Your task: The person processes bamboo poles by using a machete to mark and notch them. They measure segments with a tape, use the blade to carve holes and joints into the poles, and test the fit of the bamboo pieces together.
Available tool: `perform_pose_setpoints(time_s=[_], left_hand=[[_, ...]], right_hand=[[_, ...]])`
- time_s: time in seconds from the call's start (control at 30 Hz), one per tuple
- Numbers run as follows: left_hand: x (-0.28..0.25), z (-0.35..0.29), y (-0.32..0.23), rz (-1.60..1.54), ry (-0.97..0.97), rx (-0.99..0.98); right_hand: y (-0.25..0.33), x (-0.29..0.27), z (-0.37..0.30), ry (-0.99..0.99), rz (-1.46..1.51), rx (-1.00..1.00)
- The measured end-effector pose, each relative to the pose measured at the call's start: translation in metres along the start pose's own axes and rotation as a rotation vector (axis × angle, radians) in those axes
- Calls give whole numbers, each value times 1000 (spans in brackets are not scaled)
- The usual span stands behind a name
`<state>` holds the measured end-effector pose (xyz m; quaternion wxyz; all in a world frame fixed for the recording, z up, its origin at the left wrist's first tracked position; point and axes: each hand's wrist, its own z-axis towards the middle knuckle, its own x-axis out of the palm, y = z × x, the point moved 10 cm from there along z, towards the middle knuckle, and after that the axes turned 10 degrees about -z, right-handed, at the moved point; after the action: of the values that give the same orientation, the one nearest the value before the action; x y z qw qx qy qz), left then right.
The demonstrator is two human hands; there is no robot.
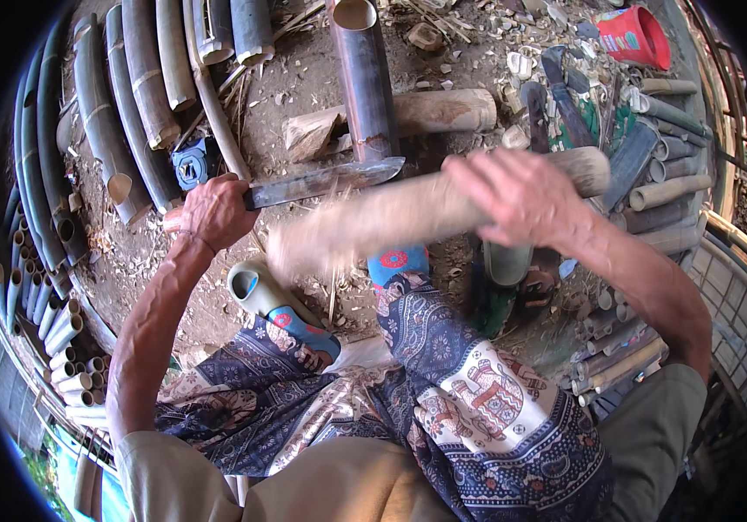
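A dark bamboo tube [363,96] crosses a log [447,110] ahead of both hands and between them; the log probably serves as a prop. A long knife [321,184] points across the tube's near end (whether they touch, I can't tell). Left of the tube, the left hand [215,213] is closed around the knife's handle, presumably to keep fingers off the edge. To the right, the right hand [513,198] grips a wooden club [373,217] towards one end, likely leaving most of its blurred length free. Farther out, a blue tape measure [192,165] lies among bamboo poles [145,74].
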<state>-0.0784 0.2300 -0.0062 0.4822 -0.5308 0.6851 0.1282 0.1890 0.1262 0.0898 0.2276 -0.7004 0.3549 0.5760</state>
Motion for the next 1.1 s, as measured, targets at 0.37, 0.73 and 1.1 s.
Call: perform_pose_setpoints(time_s=[0.37, 0.73, 1.1], left_hand=[[-1, -2, -1, -5, -73, 56], [-7, 4, -9, -12, -143, 90], [-21, 20, 50, -1496, -157, -232]], right_hand=[[42, -23, -11, -263, 59, -162], [48, -32, -25, -389, 47, -285], [28, 53, -128, -21, 334, 536]])
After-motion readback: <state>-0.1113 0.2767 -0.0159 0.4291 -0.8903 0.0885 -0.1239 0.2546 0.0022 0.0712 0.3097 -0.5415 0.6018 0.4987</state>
